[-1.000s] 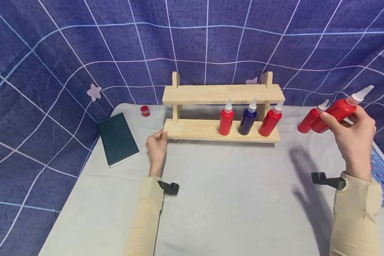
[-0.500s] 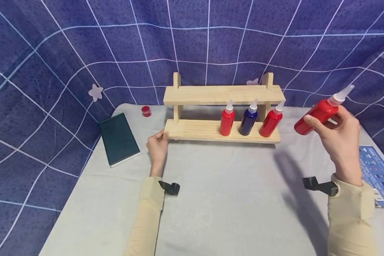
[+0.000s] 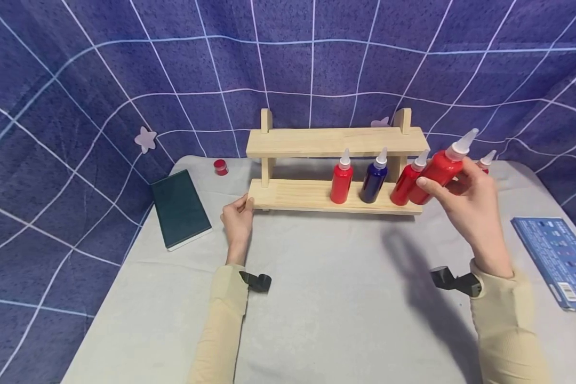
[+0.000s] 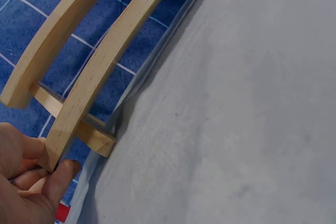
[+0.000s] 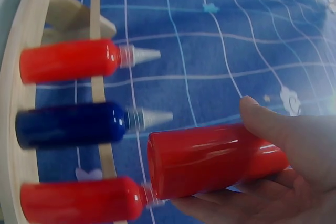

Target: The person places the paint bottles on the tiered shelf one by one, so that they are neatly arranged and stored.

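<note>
A two-tier wooden rack (image 3: 293,194) stands at the back of the table. My left hand (image 3: 237,221) pinches the left end of its lower shelf, thumb and fingers on opposite faces of the board in the left wrist view. My right hand (image 3: 475,205) holds a red squeeze bottle (image 5: 205,161) with a white nozzle, tilted and raised at the rack's right end. On the lower shelf stand a red bottle (image 3: 341,184), a dark blue bottle (image 3: 373,182) and another red bottle (image 3: 403,186), which the held bottle partly overlaps in the head view.
Behind my right hand another red bottle (image 3: 486,160) shows, mostly hidden. A blue printed box (image 3: 557,261) lies at the right. On the left are a dark tablet (image 3: 181,209) and a small red jar (image 3: 221,167). A patterned blue curtain (image 3: 288,64) hangs behind.
My right hand has carried the red bottle leftward to the rack's right end, uncovering more of the blue box. The left hand keeps its place on the shelf end.
</note>
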Tool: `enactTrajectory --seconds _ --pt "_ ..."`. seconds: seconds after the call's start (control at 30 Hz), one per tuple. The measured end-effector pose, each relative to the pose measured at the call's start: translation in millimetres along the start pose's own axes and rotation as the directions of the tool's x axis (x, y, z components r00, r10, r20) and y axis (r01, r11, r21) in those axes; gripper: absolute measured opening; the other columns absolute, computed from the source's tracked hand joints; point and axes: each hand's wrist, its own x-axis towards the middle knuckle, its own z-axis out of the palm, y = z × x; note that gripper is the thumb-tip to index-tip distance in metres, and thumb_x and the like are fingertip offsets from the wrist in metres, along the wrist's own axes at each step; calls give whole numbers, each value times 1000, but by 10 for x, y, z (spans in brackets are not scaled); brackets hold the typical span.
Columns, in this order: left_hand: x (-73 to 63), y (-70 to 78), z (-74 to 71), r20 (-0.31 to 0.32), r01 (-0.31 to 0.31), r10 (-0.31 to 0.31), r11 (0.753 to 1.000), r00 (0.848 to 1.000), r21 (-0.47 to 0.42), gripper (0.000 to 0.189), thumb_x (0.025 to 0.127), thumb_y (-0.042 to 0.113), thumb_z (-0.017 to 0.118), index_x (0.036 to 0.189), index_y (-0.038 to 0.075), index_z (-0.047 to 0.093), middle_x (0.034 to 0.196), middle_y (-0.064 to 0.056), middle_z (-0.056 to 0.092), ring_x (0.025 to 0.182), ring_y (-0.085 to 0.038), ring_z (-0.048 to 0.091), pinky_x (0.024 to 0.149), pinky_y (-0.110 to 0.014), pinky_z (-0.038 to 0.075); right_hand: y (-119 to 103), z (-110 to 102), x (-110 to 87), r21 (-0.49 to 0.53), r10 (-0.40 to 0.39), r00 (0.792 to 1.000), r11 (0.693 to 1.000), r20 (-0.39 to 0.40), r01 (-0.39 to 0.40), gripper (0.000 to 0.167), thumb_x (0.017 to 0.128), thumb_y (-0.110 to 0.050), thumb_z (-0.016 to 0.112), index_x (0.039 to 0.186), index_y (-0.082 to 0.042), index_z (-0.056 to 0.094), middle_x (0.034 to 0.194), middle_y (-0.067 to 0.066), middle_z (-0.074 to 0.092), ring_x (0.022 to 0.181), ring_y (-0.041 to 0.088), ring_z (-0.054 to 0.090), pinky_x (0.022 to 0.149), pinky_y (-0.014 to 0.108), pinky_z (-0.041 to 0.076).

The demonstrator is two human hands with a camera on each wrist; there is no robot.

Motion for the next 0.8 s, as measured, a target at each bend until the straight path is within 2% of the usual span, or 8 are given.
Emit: enactTrajectory --seconds 0.13,0.3,0.37,0.53,0.63,0.8 --pt "0 3 2 -5 -1 1 1000 1000 8 28 94 18 66 119 5 70 107 -16 72 92 -22 72 77 -27 58 -60 97 -8 -29 -10 999 1000 34 11 46 78 1 79 121 1 63 96 -22 63 84 -9 64 78 6 49" --pt "8 -4 4 -10 -2 2 1000 1000 3 28 94 18 66 119 5 70 107 -16 72 92 -22 72 78 -28 59 -121 260 -32 -44 -16 996 999 93 20 48 79 -3 80 123 0 62 93 -23 62 83 -14 62 74 6 50" --pt "8 -4 4 -5 -1 1 1000 1000 -1 28 94 19 66 119 5 70 107 -16 72 93 -21 72 78 -28 58 -138 335 -51 -34 -30 992 999 122 35 46 79 -3 80 121 1 62 93 -15 66 81 -13 63 71 7 51" --pt "15 -9 1 -2 -7 7 1000 1000 1 29 93 18 67 118 5 70 107 -17 72 93 -21 72 78 -27 58 -175 534 -82 22 -52 979 999 198 49 43 80 -1 78 118 4 60 98 17 70 82 -8 64 72 9 52" --pt "17 -9 -5 -5 -8 8 1000 1000 4 29 93 18 67 118 5 70 107 -16 72 92 -21 72 78 -28 59 -198 659 -87 36 -39 972 999 233 32 41 82 -3 77 118 4 59 100 19 68 86 0 67 73 11 54" --pt "4 2 -16 7 0 0 1000 1000 8 29 94 19 66 119 5 70 109 -16 72 95 -22 72 79 -29 58 -201 862 -92 25 -29 965 999 262 23 39 83 -7 78 116 3 59 100 17 70 86 23 70 70 12 54"
